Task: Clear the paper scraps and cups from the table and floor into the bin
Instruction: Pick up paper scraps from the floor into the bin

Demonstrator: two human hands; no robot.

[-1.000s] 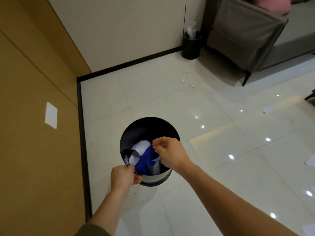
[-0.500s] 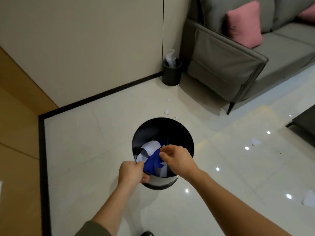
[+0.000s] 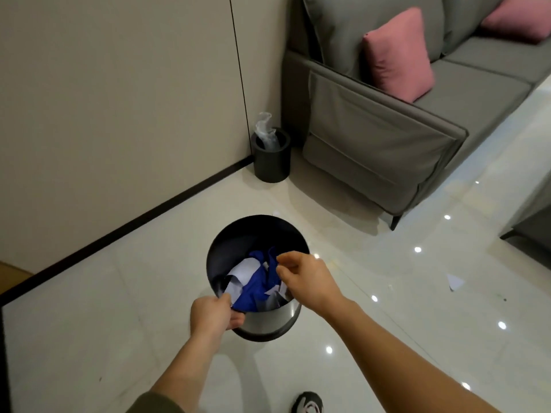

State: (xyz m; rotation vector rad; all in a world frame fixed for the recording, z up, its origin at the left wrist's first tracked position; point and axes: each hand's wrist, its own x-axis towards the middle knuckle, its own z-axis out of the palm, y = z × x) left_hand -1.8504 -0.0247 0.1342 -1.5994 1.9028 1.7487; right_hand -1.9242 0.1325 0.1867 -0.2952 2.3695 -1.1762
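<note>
A round metal bin (image 3: 269, 321) with a dark inside sits low in the middle of the head view, holding blue and white paper scraps (image 3: 253, 283). My left hand (image 3: 214, 312) grips the bin's near rim, thumb inside. My right hand (image 3: 304, 280) hovers over the right side of the opening, thumb and fingers apart with nothing between them. One white paper scrap (image 3: 454, 282) lies on the glossy floor to the right. No cups are visible.
A small black bin (image 3: 272, 158) with clear plastic sticking out stands in the corner by the wall. A grey sofa (image 3: 387, 138) with pink cushions (image 3: 398, 55) fills the upper right. Dark furniture (image 3: 533, 231) shows at the right edge. My shoe (image 3: 308, 402) is below.
The bin now appears closer to the sofa and corner. My right hand's fingers have come off the blue paper and opened. My left hand keeps its hold on the rim.
</note>
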